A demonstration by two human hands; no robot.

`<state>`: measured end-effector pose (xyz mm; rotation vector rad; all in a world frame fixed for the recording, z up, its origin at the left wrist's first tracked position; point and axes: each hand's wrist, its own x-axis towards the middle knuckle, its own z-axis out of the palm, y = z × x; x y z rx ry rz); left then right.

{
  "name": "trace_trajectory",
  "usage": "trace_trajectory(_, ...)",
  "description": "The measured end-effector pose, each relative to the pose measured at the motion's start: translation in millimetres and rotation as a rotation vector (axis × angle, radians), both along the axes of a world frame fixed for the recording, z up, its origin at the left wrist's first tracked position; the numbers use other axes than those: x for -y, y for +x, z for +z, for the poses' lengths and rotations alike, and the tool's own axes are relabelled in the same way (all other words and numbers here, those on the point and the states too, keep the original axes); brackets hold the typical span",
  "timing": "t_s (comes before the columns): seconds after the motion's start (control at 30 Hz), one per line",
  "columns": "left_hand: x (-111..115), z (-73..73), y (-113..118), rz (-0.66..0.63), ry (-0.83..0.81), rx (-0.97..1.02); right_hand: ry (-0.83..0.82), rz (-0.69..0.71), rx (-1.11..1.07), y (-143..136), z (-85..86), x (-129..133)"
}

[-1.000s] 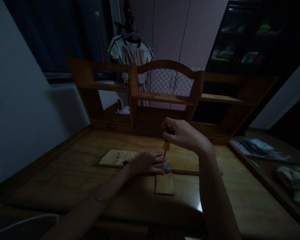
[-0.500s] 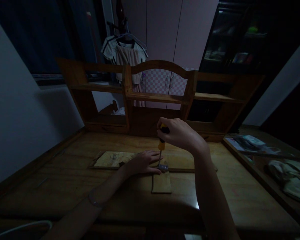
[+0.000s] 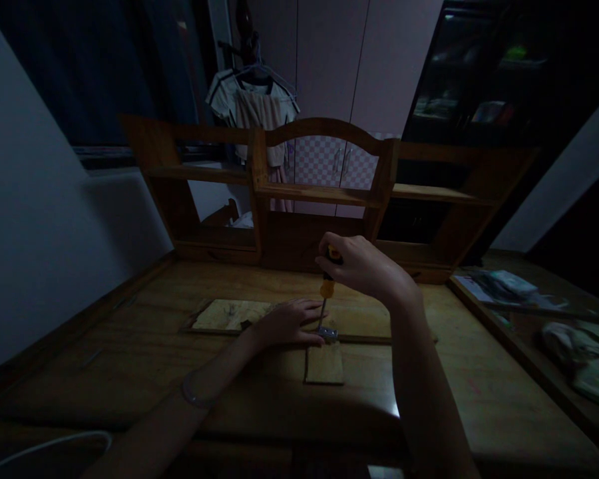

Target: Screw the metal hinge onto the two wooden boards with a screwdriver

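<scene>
Holding the yellow-and-black screwdriver [image 3: 327, 289] nearly upright in the right hand [image 3: 363, 267], curled around its handle, and standing its tip at the small metal bracket [image 3: 329, 333], near the junction of a long board [image 3: 367, 320] and a short board [image 3: 324, 366] on the table [image 3: 459, 359]. Resting the left hand [image 3: 285, 323] on the long board, loosely open, gripping nothing visible. Probably handling as a light, stiff tool, best taking hold at the thick handle.

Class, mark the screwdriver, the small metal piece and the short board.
Screwdriver [image 3: 327, 289], head view: yellow lower part of the handle.
Small metal piece [image 3: 330, 333], head view: visible top.
Short board [image 3: 324, 366], head view: top face.
</scene>
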<state>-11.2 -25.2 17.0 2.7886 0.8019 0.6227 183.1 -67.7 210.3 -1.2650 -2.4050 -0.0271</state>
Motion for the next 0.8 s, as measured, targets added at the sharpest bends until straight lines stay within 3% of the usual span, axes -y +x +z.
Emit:
trace_trajectory(0.17, -0.2, 1.3, 1.0, 0.020, -0.001, -0.052, 0.015, -0.087, 0.042, -1.3, 0.5, 0.3)
trace_trajectory(0.4, 1.1, 0.3, 0.1, 0.028, -0.003, -0.021, -0.045, 0.028, -0.008, 0.4, 2.5, 1.4)
trace_trajectory(0.8, 2.1, 3.1, 0.7, 0.016, 0.001, -0.017, -0.040, 0.040, -0.047, 3.9, 4.2, 1.4)
